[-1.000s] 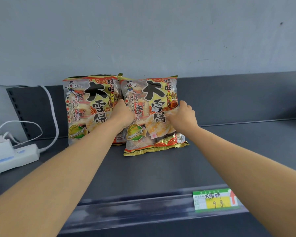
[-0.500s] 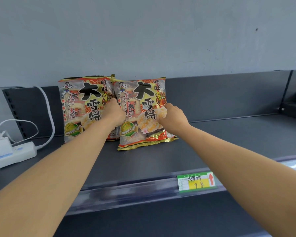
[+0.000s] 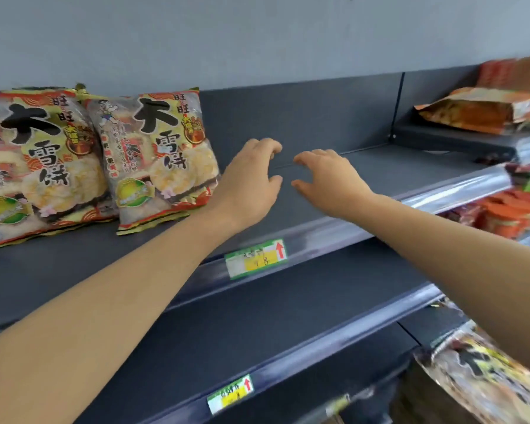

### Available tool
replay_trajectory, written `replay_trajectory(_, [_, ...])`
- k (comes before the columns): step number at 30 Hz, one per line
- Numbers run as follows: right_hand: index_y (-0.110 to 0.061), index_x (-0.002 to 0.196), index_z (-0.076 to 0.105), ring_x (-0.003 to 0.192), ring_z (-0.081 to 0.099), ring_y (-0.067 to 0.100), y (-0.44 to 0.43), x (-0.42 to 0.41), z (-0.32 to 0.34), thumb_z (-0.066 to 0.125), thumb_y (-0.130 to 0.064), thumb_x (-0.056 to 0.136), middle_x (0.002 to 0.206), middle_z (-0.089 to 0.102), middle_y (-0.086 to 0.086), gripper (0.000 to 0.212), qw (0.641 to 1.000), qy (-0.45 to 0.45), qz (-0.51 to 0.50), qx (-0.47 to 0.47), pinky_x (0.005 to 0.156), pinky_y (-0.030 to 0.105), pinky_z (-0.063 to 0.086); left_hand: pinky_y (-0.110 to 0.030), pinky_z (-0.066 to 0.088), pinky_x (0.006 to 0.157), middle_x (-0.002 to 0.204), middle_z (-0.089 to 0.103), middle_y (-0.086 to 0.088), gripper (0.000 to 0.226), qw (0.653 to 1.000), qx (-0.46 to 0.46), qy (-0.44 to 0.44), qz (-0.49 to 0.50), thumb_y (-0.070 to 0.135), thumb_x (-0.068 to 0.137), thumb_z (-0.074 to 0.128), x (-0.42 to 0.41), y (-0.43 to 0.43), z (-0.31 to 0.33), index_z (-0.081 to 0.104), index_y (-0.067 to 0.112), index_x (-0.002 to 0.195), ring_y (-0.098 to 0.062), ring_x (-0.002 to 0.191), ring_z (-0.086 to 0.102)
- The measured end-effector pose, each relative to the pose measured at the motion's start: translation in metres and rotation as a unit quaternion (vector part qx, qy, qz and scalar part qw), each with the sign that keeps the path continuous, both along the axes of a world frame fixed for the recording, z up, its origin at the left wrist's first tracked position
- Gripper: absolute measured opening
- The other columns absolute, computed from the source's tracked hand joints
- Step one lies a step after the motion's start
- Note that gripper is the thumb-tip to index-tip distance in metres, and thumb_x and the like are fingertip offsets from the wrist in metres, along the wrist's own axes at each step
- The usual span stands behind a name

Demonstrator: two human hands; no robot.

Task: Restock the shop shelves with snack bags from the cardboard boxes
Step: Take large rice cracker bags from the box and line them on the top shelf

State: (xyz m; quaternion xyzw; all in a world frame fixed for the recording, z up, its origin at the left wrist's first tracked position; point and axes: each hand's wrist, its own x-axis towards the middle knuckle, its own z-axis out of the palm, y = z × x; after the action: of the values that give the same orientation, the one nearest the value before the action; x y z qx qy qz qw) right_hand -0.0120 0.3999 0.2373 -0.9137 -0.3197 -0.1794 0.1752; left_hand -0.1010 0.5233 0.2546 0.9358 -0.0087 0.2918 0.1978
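Two snack bags with big black characters lean upright against the back of the dark top shelf [image 3: 364,175]: one at the far left [image 3: 34,166], the other [image 3: 162,160] right beside it. My left hand [image 3: 248,182] hovers just right of the second bag, fingers curled apart, holding nothing. My right hand [image 3: 328,179] is a little further right, also empty with fingers spread. Both hands are above the bare shelf. At the bottom right lies another bag of the same kind [image 3: 484,377], partly behind my right arm; what it rests on is unclear.
A green and yellow price tag [image 3: 256,258] sits on the top shelf's front rail, another [image 3: 230,396] on the rail below. To the right, a neighbouring shelf holds orange snack bags [image 3: 478,108], with red packs [image 3: 502,215] on the level under it.
Both hands have let go of the second bag and moved right and away from it. The view has swung to the right, so the power strip at the left is out of sight.
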Motion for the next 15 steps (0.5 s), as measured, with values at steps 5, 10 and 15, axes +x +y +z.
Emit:
replay_trajectory(5, [-0.010,0.133,0.049,0.124,0.045,0.029,-0.122,0.009,-0.036,0.054,-0.026,0.093,0.130,0.055,0.010,0.043,0.993,0.031,-0.110,-0.004,0.101,0.039,0.037,-0.017,0.035,0.085,0.123,0.052,-0.003,0.039,0.986,-0.026,0.084,-0.144,0.009,0.091,0.056,0.024,-0.103,-0.045,0.049,0.011,0.129,-0.014,0.105,0.050])
replay_trajectory(10, [-0.010,0.127,0.055,0.116,0.054,0.033,-0.235,0.025,-0.087,0.058,-0.028,0.090,0.124,0.061,0.014,0.041,0.972,0.129,-0.189,-0.046,0.093,0.038,0.046,-0.022,0.037,0.090,0.128,0.052,-0.005,0.043,0.961,-0.045,0.198,-0.186,0.011,0.091,0.057,0.045,-0.204,-0.096,0.047,0.011,0.133,-0.020,0.113,0.051])
replay_trajectory(15, [-0.006,0.119,0.057,0.111,0.057,0.035,-0.327,0.047,-0.141,0.056,-0.026,0.090,0.120,0.062,0.017,0.036,0.948,0.221,-0.190,-0.127,0.089,0.039,0.049,-0.029,0.043,0.089,0.123,0.054,-0.008,0.039,0.939,-0.072,0.297,-0.161,0.013,0.090,0.057,0.067,-0.295,-0.149,0.049,0.008,0.128,-0.023,0.107,0.054])
